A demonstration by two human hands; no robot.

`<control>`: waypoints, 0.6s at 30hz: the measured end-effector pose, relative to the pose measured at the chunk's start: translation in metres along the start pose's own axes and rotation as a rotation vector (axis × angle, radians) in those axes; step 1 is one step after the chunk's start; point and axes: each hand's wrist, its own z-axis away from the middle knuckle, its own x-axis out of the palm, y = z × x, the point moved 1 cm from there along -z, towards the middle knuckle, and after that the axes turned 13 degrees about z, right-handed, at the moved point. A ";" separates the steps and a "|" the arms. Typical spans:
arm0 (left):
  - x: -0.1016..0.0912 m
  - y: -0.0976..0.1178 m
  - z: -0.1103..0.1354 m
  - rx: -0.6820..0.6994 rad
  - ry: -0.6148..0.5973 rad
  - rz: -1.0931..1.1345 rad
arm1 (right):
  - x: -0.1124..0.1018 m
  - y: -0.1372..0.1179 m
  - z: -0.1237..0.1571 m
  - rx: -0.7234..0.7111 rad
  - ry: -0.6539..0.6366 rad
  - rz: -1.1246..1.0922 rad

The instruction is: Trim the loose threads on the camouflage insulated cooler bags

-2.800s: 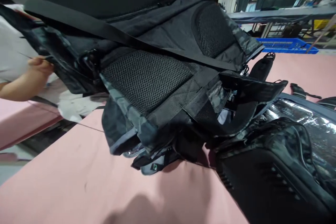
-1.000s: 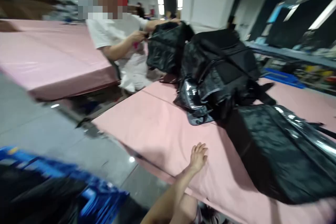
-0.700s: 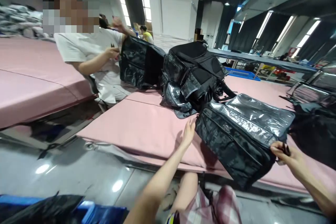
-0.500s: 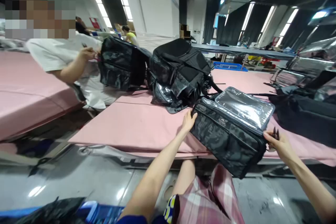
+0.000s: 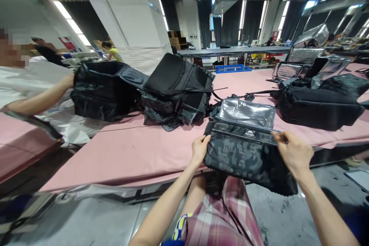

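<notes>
A dark camouflage bag (image 5: 245,150) with a shiny clear top panel hangs over the near edge of the pink table (image 5: 129,150). My left hand (image 5: 199,148) is closed on the bag's left end. My right hand (image 5: 294,152) is closed on its right top edge, with a small dark tool possibly hidden in the fingers. My plaid-covered knee (image 5: 221,219) is below the bag.
A black backpack (image 5: 178,88) lies behind the bag. A co-worker in white at the left has a hand (image 5: 67,82) on another black bag (image 5: 103,90). More black bags (image 5: 317,103) lie at the right. A blue crate (image 5: 230,68) stands at the back.
The view swung from close on the backpack to the table edge. Both my hands took hold of the camouflage bag and drew it toward me, over the table edge.
</notes>
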 end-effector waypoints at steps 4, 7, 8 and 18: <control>0.022 -0.003 0.008 -0.065 -0.020 0.058 | 0.022 0.004 0.047 0.011 -0.291 0.019; 0.035 -0.008 0.015 -0.118 -0.034 0.113 | 0.035 -0.012 0.052 0.038 -0.317 -0.123; 0.040 -0.009 0.019 -0.136 -0.038 0.136 | 0.036 -0.028 0.051 0.022 -0.313 -0.168; -0.002 -0.009 -0.004 -0.400 0.143 0.469 | -0.009 -0.096 0.048 -0.176 -0.231 -0.660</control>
